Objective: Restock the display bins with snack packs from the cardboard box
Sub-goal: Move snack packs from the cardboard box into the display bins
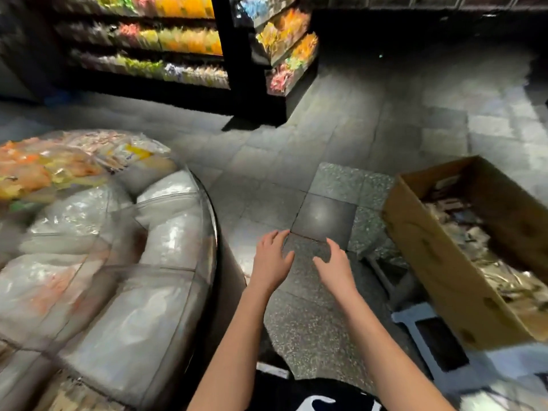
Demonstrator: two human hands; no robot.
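Left hand: left hand (271,259) bare and empty, fingers loosely spread, held over the floor between bins and box.
Right hand: right hand (333,266) likewise empty, fingers relaxed and slightly curved, just beside the left, touching nothing.
Source: open brown cardboard box (439,262) at the right, tilted, apparently propped on a pale plastic step stool (406,317).
Stock left: shiny, blurred snack packs (504,271) cover the box bottom, so much remains to move.
Destination: round clear-plastic display bins with a dark rim (214,229) at the left, divided into compartments.
Fill so far: white-wrapped packs (166,226) heap the nearer compartments; orange and yellow packs (44,170) fill the farther ones. Which came from this box cannot be told.
Stage, as judged: mid-task, between loads, nothing in transit.
Surroundings: grey speckled stone floor tiles (323,221); dark shelving stocked with bright packets (178,40) beyond.
Obstacles: the box's tall near wall must be reached over; the stool juts into the standing space.
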